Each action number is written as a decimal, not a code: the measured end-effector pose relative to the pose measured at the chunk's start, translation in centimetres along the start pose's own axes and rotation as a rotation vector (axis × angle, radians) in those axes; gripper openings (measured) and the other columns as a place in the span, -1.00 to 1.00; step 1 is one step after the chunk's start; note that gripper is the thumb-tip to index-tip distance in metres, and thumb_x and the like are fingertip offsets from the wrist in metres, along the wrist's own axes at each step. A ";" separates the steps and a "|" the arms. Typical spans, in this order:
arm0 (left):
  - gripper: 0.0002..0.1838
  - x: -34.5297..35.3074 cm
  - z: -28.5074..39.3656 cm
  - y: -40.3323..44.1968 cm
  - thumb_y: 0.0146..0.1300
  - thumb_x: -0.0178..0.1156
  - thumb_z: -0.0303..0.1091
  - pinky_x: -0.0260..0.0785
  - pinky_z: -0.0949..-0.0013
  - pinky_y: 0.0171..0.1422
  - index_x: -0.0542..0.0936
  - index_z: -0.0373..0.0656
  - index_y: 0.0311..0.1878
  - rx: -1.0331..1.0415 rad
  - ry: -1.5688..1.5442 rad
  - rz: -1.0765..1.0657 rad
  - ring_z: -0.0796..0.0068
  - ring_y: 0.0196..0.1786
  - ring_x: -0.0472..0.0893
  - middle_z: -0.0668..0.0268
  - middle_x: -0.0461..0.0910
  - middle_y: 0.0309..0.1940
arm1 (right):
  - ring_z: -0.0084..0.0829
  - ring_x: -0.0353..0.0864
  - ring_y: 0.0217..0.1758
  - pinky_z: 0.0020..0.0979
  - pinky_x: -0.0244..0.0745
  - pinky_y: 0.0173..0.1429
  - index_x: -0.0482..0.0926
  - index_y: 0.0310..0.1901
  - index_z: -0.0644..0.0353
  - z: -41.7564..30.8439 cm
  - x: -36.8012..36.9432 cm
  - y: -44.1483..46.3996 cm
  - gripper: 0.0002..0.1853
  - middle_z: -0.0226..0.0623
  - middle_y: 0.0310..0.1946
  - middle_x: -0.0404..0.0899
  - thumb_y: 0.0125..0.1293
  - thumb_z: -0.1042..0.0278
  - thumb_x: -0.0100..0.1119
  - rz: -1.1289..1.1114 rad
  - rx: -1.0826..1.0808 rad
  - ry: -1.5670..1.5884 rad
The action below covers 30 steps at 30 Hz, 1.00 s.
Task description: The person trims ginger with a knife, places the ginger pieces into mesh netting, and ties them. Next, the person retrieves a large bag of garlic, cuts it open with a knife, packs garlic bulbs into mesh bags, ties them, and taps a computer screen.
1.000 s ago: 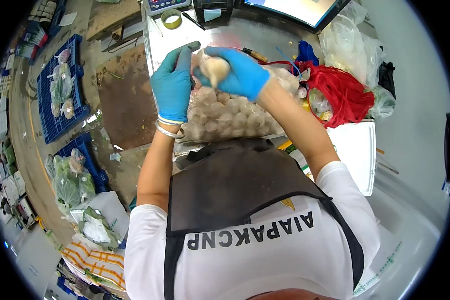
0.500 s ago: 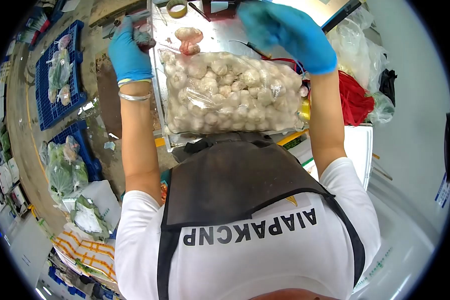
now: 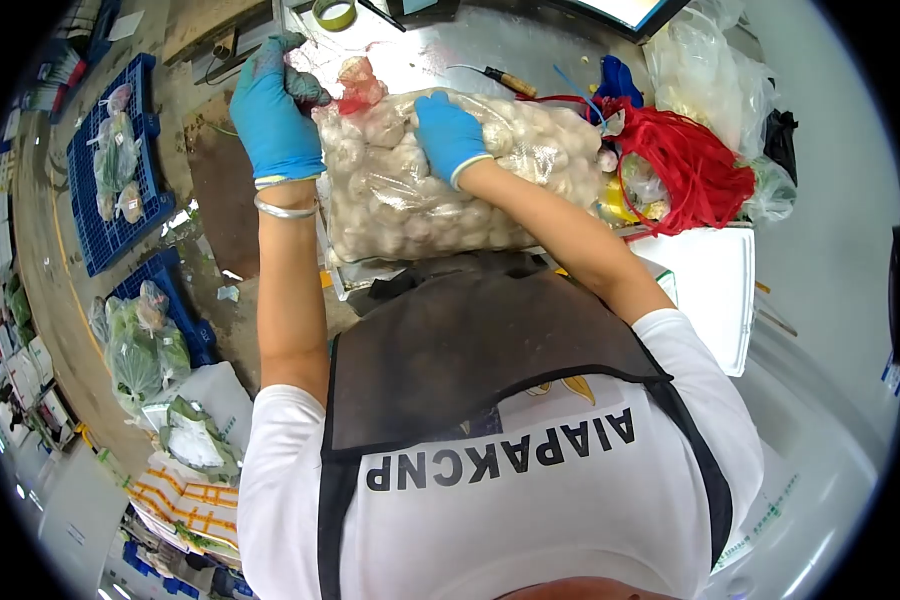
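A large clear plastic bag of garlic bulbs (image 3: 390, 205) lies across the metal table in front of me. My right hand (image 3: 450, 138), in a blue glove, rests palm down on top of the bag with its fingers stretched out. At the table's left edge is my left hand (image 3: 275, 115), also in a blue glove, its grey-stained fingers curled. A red net bag with garlic (image 3: 358, 85) lies just right of the left thumb. Whether those fingers hold the net's end I cannot make out.
A roll of tape (image 3: 333, 13) and a wooden-handled tool (image 3: 510, 82) lie on the metal table (image 3: 425, 65). Red netting (image 3: 685, 170) is piled to the right, below clear plastic bags (image 3: 705, 85). Blue pallets (image 3: 85, 215) with bagged vegetables stand on the floor at left.
My right hand has swung down and left from above the table's right side onto the garlic bag. My left hand has shifted slightly toward the red net bag.
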<state>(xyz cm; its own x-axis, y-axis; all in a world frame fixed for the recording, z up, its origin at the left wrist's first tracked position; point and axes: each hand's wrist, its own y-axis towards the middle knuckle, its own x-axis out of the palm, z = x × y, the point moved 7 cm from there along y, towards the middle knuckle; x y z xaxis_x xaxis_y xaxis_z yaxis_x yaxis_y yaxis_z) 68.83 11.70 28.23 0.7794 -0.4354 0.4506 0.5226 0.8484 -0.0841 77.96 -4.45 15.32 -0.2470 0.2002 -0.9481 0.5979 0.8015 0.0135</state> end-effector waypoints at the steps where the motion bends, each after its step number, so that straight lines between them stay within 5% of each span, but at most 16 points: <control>1: -0.79 -0.2 0.1 -0.3 0.40 0.10 -0.33 0.26 0.49 -0.48 0.64 -0.26 -0.12 -0.012 0.003 0.010 0.62 -0.57 0.37 0.46 0.38 -0.60 | -0.11 0.62 -0.09 -0.23 0.58 -0.06 0.55 -0.20 0.21 0.6 -0.2 -0.1 -0.75 0.02 -0.15 0.55 0.12 0.29 0.29 -0.001 0.010 0.126; 3: -0.78 -0.8 -0.1 -0.7 0.41 0.10 -0.32 0.22 0.52 -0.47 0.65 -0.25 -0.10 -0.035 -0.009 -0.029 0.65 -0.53 0.37 0.46 0.42 -0.55 | -0.15 0.62 -0.11 -0.26 0.58 -0.05 0.53 -0.16 0.21 2.5 -0.8 -0.4 -0.71 -0.02 -0.11 0.53 0.09 0.34 0.32 -0.017 0.021 0.380; 6: -0.78 -1.0 0.1 -1.3 0.41 0.09 -0.33 0.21 0.53 -0.48 0.65 -0.26 -0.12 -0.025 -0.021 -0.044 0.66 -0.55 0.36 0.45 0.38 -0.59 | -0.31 0.56 -0.07 -0.28 0.57 0.03 0.46 0.00 0.13 5.3 -3.1 -1.9 -0.67 -0.35 -0.06 0.48 0.22 0.28 0.22 -0.186 0.266 1.237; 9: -0.77 -1.1 -0.4 -1.3 0.41 0.07 -0.34 0.20 0.53 -0.50 0.64 -0.28 -0.11 -0.037 -0.007 -0.036 0.65 -0.59 0.32 0.46 0.31 -0.65 | -0.38 0.56 -0.08 -0.31 0.58 0.00 0.51 -0.01 0.16 4.9 -7.0 -3.4 -0.73 -0.39 -0.08 0.50 0.33 0.26 0.07 -0.270 0.385 1.954; 12: -0.77 -0.6 -1.3 -1.1 0.42 0.07 -0.33 0.20 0.53 -0.50 0.63 -0.28 -0.10 -0.071 -0.008 -0.047 0.65 -0.59 0.32 0.46 0.32 -0.65 | -0.42 0.55 -0.08 -0.32 0.57 -0.01 0.59 -0.12 0.19 6.3 -7.1 -3.0 -0.77 -0.38 -0.13 0.53 0.33 0.25 0.06 -0.383 0.229 1.553; 14: -0.76 -0.2 -1.5 -1.2 0.42 0.07 -0.33 0.21 0.53 -0.50 0.63 -0.28 -0.10 -0.083 -0.008 -0.058 0.66 -0.58 0.33 0.45 0.34 -0.63 | -0.36 0.59 -0.02 -0.34 0.55 0.01 0.62 -0.08 0.06 5.1 -6.4 -2.8 -0.79 -0.32 -0.10 0.57 0.35 0.27 0.05 -0.647 -0.026 0.984; 16: -0.76 0.0 -1.3 -1.4 0.43 0.06 -0.32 0.22 0.53 -0.49 0.63 -0.28 -0.09 -0.079 -0.013 -0.073 0.66 -0.57 0.34 0.44 0.37 -0.62 | -0.32 0.61 0.00 -0.40 0.53 0.06 0.54 0.16 -0.05 2.2 -4.4 -3.2 -0.66 -0.27 0.05 0.54 0.37 0.34 0.04 -0.632 -0.153 0.380; 19: -0.76 -0.3 -0.6 -1.6 0.43 0.06 -0.31 0.22 0.53 -0.49 0.63 -0.27 -0.08 -0.051 0.046 -0.024 0.67 -0.56 0.35 0.44 0.40 -0.60 | -0.25 0.60 0.05 -0.36 0.51 0.10 0.41 0.30 -0.23 -1.8 -1.1 -3.2 -0.48 -0.33 0.21 0.44 0.32 0.43 0.04 -0.464 -0.483 0.089; 22: -0.77 -0.2 -0.1 -1.7 0.39 0.07 -0.33 0.31 0.47 -0.54 0.62 -0.30 -0.12 -0.042 0.093 -0.034 0.61 -0.63 0.38 0.44 0.29 -0.67 | -0.23 0.59 0.07 -0.29 0.50 0.13 0.31 0.36 -0.26 -3.3 0.5 -2.2 -0.38 -0.35 0.28 0.35 0.27 0.48 0.04 -0.431 -0.563 -0.162; 25: -0.75 0.0 -0.4 -1.9 0.43 0.06 -0.30 0.22 0.55 -0.49 0.63 -0.27 -0.09 -0.051 0.078 -0.074 0.68 -0.58 0.35 0.45 0.43 -0.58 | -0.22 0.56 0.10 -0.23 0.50 0.15 0.40 0.28 -0.19 -2.6 0.9 -1.2 -0.44 -0.34 0.14 0.48 0.23 0.49 0.08 -0.499 -0.481 0.104; 30: -0.73 -1.3 0.2 -2.1 0.41 0.06 -0.30 0.30 0.51 -0.54 0.62 -0.32 -0.11 -0.012 0.179 -0.020 0.63 -0.63 0.40 0.41 0.35 -0.68 | -0.27 0.58 0.05 -0.28 0.50 0.14 0.44 0.24 -0.11 0.9 -0.7 -2.3 -0.47 -0.28 0.05 0.53 0.19 0.35 0.20 -0.594 -0.097 0.609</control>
<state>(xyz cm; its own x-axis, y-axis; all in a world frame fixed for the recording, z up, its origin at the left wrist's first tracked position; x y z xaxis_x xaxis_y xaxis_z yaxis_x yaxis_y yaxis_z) 66.63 10.50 27.95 0.8171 -0.5002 0.2866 0.5423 0.8355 -0.0881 77.47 -6.94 15.66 -0.8818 -0.0227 -0.4710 0.1784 0.9085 -0.3778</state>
